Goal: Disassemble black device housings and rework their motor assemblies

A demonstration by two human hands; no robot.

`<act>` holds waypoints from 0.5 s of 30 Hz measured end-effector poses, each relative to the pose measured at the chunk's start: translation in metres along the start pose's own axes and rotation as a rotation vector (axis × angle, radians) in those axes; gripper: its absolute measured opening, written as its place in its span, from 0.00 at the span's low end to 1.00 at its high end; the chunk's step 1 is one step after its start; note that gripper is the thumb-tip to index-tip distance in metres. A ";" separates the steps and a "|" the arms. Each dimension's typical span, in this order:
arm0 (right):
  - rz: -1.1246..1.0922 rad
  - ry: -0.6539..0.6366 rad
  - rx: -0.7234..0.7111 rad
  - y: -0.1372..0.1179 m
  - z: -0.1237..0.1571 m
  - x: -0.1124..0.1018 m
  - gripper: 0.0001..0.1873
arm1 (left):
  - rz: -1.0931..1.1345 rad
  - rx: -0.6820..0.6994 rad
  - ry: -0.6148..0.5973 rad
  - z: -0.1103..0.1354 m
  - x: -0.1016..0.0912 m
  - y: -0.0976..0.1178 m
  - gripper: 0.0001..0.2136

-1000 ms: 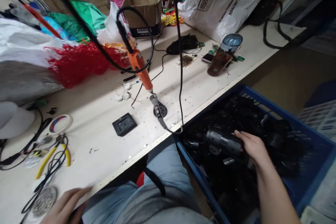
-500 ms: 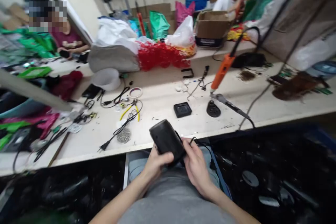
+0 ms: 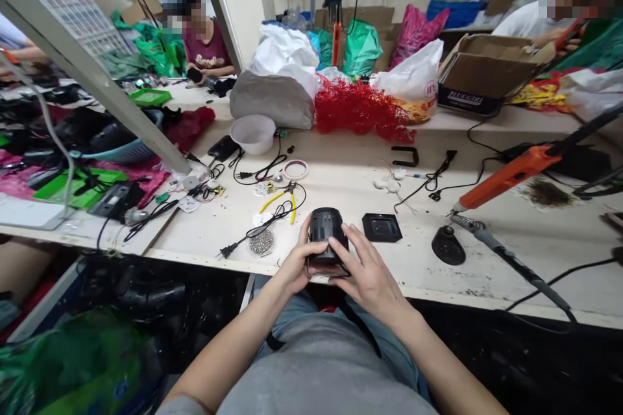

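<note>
Because both hands wrap the casing [image 3: 325,225], its lower flanks and underside are hidden, and the strip along its near end is hard to make out. The left hand [image 3: 296,266] shows its thumb on top, while its other fingers pass out of sight around the casing's 9 o'clock side. The right hand [image 3: 372,277] covers the 4 o'clock corner. Both sets of fingers grasp the casing — left around the side, right over the near part.

The casing is above the near edge of the desk [image 3: 341,175], in front of the person's body; whether it touches the desk cannot be told. Its long axis runs from 6 to 12 o'clock, the rounded, ridged end pointing away from the body at 12. Its tilt is unclear from above.

From the casing, a black tray [image 3: 382,227] lies near at 3 o'clock, and a dish [image 3: 261,242] of small metal pieces at 9. Pliers [image 3: 271,202] lie at 10, a tape roll [image 3: 295,177] at 11. An orange driver [image 3: 506,176] slants at between 2 and 3. At 8 o'clock a green bag [image 3: 82,356] is blurred and cut off — the dark contents of the bin beside it merge together.
</note>
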State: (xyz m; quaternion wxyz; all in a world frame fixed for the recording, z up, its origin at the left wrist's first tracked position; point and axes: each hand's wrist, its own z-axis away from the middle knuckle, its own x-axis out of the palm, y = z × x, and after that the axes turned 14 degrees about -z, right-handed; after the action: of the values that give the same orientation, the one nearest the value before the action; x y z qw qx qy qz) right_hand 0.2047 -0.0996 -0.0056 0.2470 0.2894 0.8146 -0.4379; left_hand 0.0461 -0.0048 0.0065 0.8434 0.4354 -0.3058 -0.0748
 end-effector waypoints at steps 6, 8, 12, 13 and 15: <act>-0.107 0.120 -0.041 0.012 0.001 0.012 0.42 | 0.055 -0.066 0.008 -0.008 0.004 0.006 0.40; -0.181 0.196 0.087 0.011 0.003 0.011 0.40 | 0.067 -0.061 -0.003 -0.010 0.004 0.006 0.40; -0.494 0.203 0.535 0.005 0.002 0.009 0.37 | 0.059 0.012 0.063 -0.006 0.009 0.006 0.45; -0.566 0.153 0.614 0.003 0.002 0.009 0.35 | 0.061 0.020 0.078 -0.003 0.011 0.006 0.47; -0.631 0.070 0.677 0.004 0.005 0.009 0.30 | 0.071 0.029 0.059 0.002 0.015 0.006 0.50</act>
State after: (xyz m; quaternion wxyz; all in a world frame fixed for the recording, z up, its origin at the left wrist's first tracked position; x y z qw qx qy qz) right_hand 0.2020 -0.0999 -0.0160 -0.0344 0.1061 0.6819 -0.7229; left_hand 0.0562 -0.0086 0.0194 0.8478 0.4385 -0.2970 -0.0273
